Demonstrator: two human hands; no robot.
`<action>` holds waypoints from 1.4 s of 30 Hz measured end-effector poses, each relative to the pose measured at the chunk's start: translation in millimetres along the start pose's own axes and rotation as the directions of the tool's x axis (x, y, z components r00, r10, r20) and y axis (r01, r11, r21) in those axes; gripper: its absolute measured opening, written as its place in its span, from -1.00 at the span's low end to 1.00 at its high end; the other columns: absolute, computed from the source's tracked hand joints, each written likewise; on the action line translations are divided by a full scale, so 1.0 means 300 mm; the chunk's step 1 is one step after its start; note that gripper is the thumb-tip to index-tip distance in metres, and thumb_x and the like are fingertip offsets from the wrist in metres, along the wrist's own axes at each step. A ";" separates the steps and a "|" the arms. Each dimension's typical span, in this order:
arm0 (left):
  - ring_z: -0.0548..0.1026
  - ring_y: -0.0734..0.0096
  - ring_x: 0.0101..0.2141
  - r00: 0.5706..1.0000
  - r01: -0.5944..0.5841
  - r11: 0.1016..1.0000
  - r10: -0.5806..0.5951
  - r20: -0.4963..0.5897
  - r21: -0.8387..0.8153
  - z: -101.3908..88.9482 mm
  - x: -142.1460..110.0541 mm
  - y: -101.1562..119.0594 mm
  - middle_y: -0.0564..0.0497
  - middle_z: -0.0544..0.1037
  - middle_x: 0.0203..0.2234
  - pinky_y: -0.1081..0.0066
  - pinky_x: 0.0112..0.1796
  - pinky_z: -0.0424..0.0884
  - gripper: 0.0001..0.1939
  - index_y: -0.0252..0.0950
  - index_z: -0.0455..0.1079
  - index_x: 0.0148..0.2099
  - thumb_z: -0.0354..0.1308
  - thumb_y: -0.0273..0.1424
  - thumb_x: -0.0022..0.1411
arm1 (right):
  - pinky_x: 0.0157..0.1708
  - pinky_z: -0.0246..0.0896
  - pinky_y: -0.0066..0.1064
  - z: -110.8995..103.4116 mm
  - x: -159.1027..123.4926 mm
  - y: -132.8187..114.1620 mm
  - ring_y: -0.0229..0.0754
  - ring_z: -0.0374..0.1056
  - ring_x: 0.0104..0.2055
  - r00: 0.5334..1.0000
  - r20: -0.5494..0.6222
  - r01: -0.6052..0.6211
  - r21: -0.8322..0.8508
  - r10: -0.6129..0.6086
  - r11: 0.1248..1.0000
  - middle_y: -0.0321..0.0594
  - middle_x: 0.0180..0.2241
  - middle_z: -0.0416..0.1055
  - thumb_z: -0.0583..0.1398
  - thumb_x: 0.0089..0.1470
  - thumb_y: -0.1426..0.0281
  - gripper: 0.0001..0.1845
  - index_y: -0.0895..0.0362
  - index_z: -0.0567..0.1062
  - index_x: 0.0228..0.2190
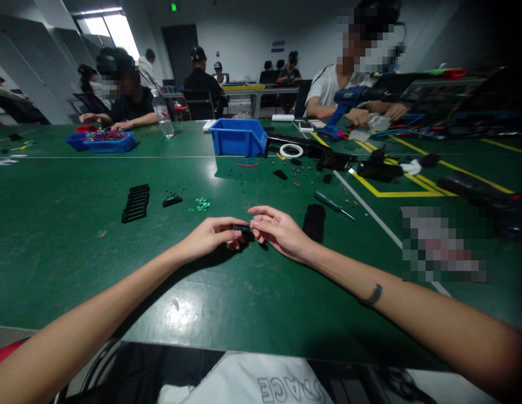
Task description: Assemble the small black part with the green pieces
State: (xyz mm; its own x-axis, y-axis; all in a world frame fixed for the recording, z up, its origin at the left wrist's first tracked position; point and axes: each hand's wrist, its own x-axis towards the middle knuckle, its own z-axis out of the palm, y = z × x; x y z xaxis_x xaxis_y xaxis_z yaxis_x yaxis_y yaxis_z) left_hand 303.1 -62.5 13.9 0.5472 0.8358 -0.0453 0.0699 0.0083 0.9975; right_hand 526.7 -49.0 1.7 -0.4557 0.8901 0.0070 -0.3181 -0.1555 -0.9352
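Note:
Over the middle of the green table, my left hand (210, 235) grips a small black plastic part (242, 228) between thumb and fingers. My right hand (282, 231) meets it from the other side, its thumb and finger pinched on a tiny green piece (252, 220) that is mostly hidden. Beyond my left hand lie a pile of small green circuit boards (201, 204), a black part with small bits on it (172, 200) and a row of black plastic parts (136, 203). A black rectangular block (314, 223) lies by my right hand.
A screwdriver (333, 205) lies to the right. Farther back are a blue bin (238, 138), a white tape ring (291, 151), scattered screws and a water bottle (162, 115). Across the table, a person's hands are near a blue power drill (343, 109); another person sits by blue trays (111, 143).

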 end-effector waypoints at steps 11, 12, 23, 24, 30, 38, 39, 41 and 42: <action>0.52 0.46 -0.36 0.999 -0.036 0.999 0.035 0.019 0.036 0.010 -0.002 -0.011 -0.10 0.60 -0.28 0.39 -0.24 0.44 -0.61 -0.41 0.46 0.11 0.25 -0.35 0.29 | -0.61 0.11 -0.51 0.001 -0.003 0.007 -0.36 0.28 -0.56 0.999 -0.046 0.015 -0.208 -0.026 0.978 -0.31 -0.51 0.45 0.44 -0.03 0.23 -0.65 0.18 0.60 -0.24; 0.51 0.46 -0.37 0.999 -0.042 0.998 0.041 0.016 0.044 0.011 -0.004 -0.012 -0.10 0.60 -0.28 0.39 -0.24 0.44 -0.62 -0.41 0.47 0.10 0.25 -0.34 0.29 | -0.62 0.11 -0.51 0.000 -0.004 0.009 -0.36 0.28 -0.56 0.998 -0.046 0.022 -0.226 -0.033 0.974 -0.32 -0.52 0.44 0.43 -0.02 0.22 -0.65 0.17 0.59 -0.24; 0.54 0.38 -0.34 0.982 -0.157 0.933 0.181 -0.044 0.324 0.046 -0.027 -0.029 -0.13 0.63 -0.25 0.41 -0.25 0.46 -0.59 -0.36 0.48 0.17 0.15 -0.31 0.35 | -0.66 0.10 -0.51 -0.003 -0.010 0.017 -0.34 0.26 -0.60 0.997 -0.045 0.041 -0.310 -0.058 0.950 -0.34 -0.59 0.40 0.41 -0.01 0.13 -0.64 0.16 0.57 -0.33; 0.55 0.38 -0.34 0.981 -0.160 0.925 0.188 -0.048 0.345 0.047 -0.029 -0.029 -0.13 0.64 -0.26 0.41 -0.25 0.46 -0.59 -0.36 0.48 0.17 0.15 -0.31 0.35 | -0.66 0.11 -0.51 -0.003 -0.010 0.017 -0.34 0.27 -0.60 0.997 -0.042 0.043 -0.322 -0.060 0.946 -0.33 -0.58 0.41 0.41 -0.01 0.13 -0.64 0.16 0.57 -0.33; 0.55 0.36 -0.35 0.976 -0.163 0.907 0.206 -0.070 0.387 0.050 -0.029 -0.027 -0.12 0.64 -0.28 0.41 -0.26 0.47 -0.58 -0.37 0.49 0.17 0.14 -0.29 0.36 | -0.64 0.09 -0.50 0.003 -0.011 0.014 -0.34 0.25 -0.59 0.996 -0.035 0.059 -0.363 -0.077 0.930 -0.33 -0.58 0.40 0.40 0.01 0.13 -0.65 0.16 0.58 -0.34; 0.54 0.37 -0.37 0.974 -0.170 0.902 0.216 -0.073 0.397 0.050 -0.030 -0.033 -0.11 0.64 -0.29 0.42 -0.26 0.47 -0.58 -0.36 0.48 0.18 0.14 -0.27 0.36 | -0.64 0.05 -0.50 0.001 -0.006 0.011 -0.35 0.22 -0.59 0.998 -0.013 0.052 -0.356 -0.061 0.933 -0.35 -0.57 0.39 0.41 -0.01 0.12 -0.63 0.16 0.54 -0.33; 0.54 0.37 -0.37 0.974 -0.170 0.902 0.216 -0.073 0.397 0.050 -0.030 -0.033 -0.11 0.64 -0.29 0.42 -0.27 0.47 -0.57 -0.36 0.48 0.19 0.15 -0.27 0.37 | -0.64 0.05 -0.50 0.001 -0.006 0.011 -0.35 0.22 -0.59 0.998 -0.015 0.048 -0.351 -0.057 0.935 -0.35 -0.57 0.38 0.41 -0.01 0.12 -0.63 0.15 0.53 -0.34; 0.54 0.38 -0.38 0.974 -0.169 0.901 0.214 -0.070 0.399 0.049 -0.030 -0.032 -0.11 0.64 -0.30 0.42 -0.27 0.47 -0.56 -0.36 0.47 0.20 0.15 -0.27 0.37 | -0.64 0.04 -0.51 0.001 -0.006 0.010 -0.36 0.22 -0.60 0.999 -0.017 0.042 -0.342 -0.051 0.939 -0.36 -0.57 0.38 0.41 -0.01 0.12 -0.63 0.15 0.53 -0.35; 0.54 0.38 -0.38 0.975 -0.169 0.900 0.213 -0.068 0.402 0.049 -0.030 -0.030 -0.11 0.64 -0.30 0.42 -0.27 0.47 -0.56 -0.36 0.47 0.20 0.14 -0.27 0.37 | -0.65 0.04 -0.51 0.001 -0.006 0.009 -0.36 0.22 -0.60 0.999 -0.017 0.039 -0.337 -0.048 0.941 -0.36 -0.57 0.38 0.41 -0.01 0.12 -0.63 0.15 0.53 -0.35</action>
State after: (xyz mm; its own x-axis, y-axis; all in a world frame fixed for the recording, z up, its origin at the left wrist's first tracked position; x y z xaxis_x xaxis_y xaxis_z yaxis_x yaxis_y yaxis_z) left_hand 309.7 -78.3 4.4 0.4918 0.8535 0.1722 0.3055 -0.3544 0.8838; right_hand 526.5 -51.1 -0.9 -0.4257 0.9037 0.0457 -0.0370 0.0331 -0.9988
